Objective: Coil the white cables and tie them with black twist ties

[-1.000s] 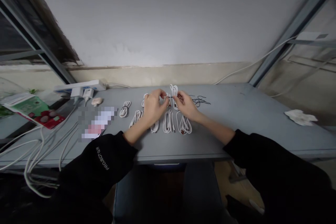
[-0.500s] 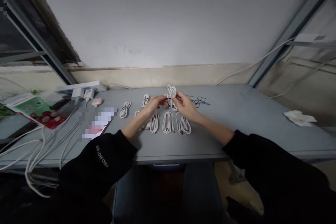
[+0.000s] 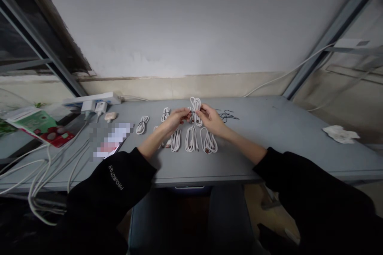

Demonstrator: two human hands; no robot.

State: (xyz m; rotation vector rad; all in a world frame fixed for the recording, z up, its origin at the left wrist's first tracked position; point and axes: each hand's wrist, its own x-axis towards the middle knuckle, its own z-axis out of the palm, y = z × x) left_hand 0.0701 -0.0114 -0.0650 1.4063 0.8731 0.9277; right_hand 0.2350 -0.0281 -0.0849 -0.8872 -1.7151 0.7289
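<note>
My left hand (image 3: 176, 119) and my right hand (image 3: 211, 121) are close together above a gray table (image 3: 263, 155). Both hands make a small, tight pinch. Between them I hold a white cable coil (image 3: 196, 111), and its loops stick up at 12 o'clock from my fingers. A thin black twist tie (image 3: 193, 111) runs across the coil, right between my two pinches.

More white cable coils (image 3: 191, 138) lie on the table in a row at 6 o'clock from my hands. Another one (image 3: 165, 114) lies at 10 o'clock from my left hand, and one with a black tie (image 3: 142, 125) lies further out at 9 o'clock. A small heap of black ties (image 3: 227, 116) lies at 3 o'clock from my right hand, just past my fingers.

Far off at 9 o'clock, by the wall, is a white power strip (image 3: 89, 99) with a white plug (image 3: 101, 107) in it. Long white wires (image 3: 44, 171) hang off the table edge there. A green and red packet (image 3: 36, 125) sits past them. A blurred flat thing (image 3: 112, 139) lies on the table. A crumpled white tissue (image 3: 341, 134) lies far off at 3 o'clock. My black sleeves (image 3: 110, 191) reach in from the bottom.
</note>
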